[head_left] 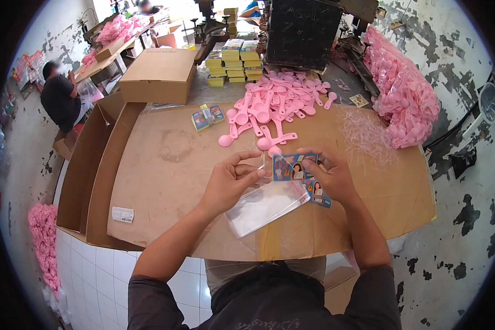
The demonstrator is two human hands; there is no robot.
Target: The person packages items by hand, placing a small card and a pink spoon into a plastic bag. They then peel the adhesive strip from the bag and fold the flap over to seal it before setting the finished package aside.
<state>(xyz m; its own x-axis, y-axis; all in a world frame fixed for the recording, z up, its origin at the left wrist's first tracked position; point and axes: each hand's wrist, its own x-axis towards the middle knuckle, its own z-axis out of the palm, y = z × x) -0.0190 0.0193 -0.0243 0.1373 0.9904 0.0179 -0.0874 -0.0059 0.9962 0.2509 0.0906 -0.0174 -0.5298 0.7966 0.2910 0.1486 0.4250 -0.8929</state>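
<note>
My left hand (231, 181) pinches the mouth of a clear plastic bag (267, 206) that lies on the brown cardboard sheet (165, 181). My right hand (330, 176) holds a small printed card (291, 166) at the bag's opening, with another printed card (319, 193) under its fingers. A pile of pink plastic spoons (275, 104) lies just beyond both hands, the nearest spoon (272, 142) almost touching the card.
Small card packs (208, 117) lie left of the spoons. Stacks of yellow boxes (236, 63) and a closed carton (159, 74) stand behind. A big bag of pink spoons (404, 93) sits at right, clear strips (363, 135) beside it. A seated person (60, 99) is at far left.
</note>
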